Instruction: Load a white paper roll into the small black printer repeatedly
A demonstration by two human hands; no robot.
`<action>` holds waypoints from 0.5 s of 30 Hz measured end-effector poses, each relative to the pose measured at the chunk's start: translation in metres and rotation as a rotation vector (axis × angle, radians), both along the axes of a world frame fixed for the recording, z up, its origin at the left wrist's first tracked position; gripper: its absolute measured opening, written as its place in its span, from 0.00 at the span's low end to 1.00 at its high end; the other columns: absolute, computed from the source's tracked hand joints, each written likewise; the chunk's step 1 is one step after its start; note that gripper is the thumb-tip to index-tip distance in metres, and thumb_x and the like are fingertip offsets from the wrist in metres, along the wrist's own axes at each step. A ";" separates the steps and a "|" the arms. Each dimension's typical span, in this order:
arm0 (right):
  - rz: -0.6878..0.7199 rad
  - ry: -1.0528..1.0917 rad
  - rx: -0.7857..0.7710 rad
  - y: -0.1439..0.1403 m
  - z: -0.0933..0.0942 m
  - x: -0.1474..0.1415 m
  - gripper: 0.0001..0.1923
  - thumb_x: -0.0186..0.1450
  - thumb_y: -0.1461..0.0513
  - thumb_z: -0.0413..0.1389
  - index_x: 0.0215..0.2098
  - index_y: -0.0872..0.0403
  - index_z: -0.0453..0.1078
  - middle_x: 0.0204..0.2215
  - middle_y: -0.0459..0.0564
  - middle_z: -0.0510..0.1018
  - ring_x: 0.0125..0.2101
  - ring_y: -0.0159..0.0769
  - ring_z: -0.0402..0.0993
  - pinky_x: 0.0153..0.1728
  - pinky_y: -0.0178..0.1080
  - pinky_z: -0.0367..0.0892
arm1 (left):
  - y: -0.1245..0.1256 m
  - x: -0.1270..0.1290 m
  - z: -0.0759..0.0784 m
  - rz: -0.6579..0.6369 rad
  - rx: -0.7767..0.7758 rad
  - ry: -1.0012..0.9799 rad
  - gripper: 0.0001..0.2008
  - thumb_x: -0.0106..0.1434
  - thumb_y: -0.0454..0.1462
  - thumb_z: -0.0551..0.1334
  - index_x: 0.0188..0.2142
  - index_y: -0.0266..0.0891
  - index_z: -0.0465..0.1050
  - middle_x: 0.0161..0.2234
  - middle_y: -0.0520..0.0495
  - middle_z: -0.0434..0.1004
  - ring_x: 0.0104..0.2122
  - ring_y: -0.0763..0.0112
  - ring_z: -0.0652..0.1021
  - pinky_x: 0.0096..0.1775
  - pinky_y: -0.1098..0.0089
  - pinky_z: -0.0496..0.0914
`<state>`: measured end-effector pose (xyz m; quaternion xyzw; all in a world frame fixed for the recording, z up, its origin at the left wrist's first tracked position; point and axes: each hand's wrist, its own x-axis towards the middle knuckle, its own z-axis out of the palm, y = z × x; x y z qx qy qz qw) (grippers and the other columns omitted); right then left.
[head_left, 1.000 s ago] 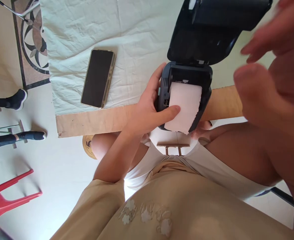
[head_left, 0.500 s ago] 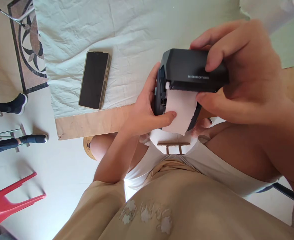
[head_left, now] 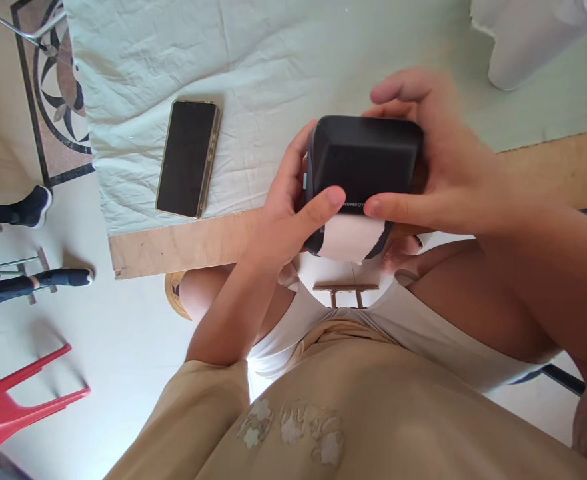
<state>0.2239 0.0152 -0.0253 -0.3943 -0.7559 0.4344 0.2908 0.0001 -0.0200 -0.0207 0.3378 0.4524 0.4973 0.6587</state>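
We see a light brown wooden table (head_left: 183,243) across the middle of the frame. A wrinkled pale green cloth (head_left: 253,60) covers most of its top. A flat black phone with a gold edge (head_left: 187,158) lies on the cloth, left of the middle. In the upper right corner, a white paper roll (head_left: 528,40) lies on the cloth too.

Black label printer (head_left: 363,160), lid closed, sat at near edge of pale green cloth (head_left: 253,80), right of phone (head_left: 187,159). White paper strip (head_left: 350,241), torn-edged, protruded from front slot.
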 end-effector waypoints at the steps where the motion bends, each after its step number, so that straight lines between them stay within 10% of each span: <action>1: -0.014 0.003 -0.052 0.002 -0.005 0.000 0.49 0.71 0.34 0.68 0.78 0.44 0.55 0.63 0.55 0.74 0.48 0.29 0.76 0.38 0.33 0.76 | 0.001 -0.001 0.001 -0.001 -0.002 0.019 0.31 0.61 0.56 0.82 0.59 0.52 0.81 0.60 0.41 0.89 0.67 0.40 0.84 0.53 0.60 0.85; 5: -0.084 -0.006 -0.028 0.001 -0.017 -0.003 0.55 0.68 0.21 0.60 0.75 0.45 0.61 0.51 0.51 0.78 0.41 0.26 0.72 0.36 0.32 0.69 | 0.005 -0.010 0.009 -0.079 -0.058 0.024 0.26 0.61 0.53 0.85 0.51 0.47 0.82 0.58 0.40 0.90 0.68 0.36 0.83 0.51 0.61 0.85; 15: -0.092 0.112 -0.253 -0.003 0.004 -0.016 0.44 0.65 0.47 0.72 0.72 0.44 0.59 0.51 0.50 0.79 0.39 0.28 0.73 0.29 0.30 0.70 | 0.014 -0.018 0.001 -0.190 0.004 0.040 0.29 0.57 0.54 0.86 0.51 0.50 0.83 0.52 0.43 0.90 0.61 0.41 0.85 0.43 0.63 0.82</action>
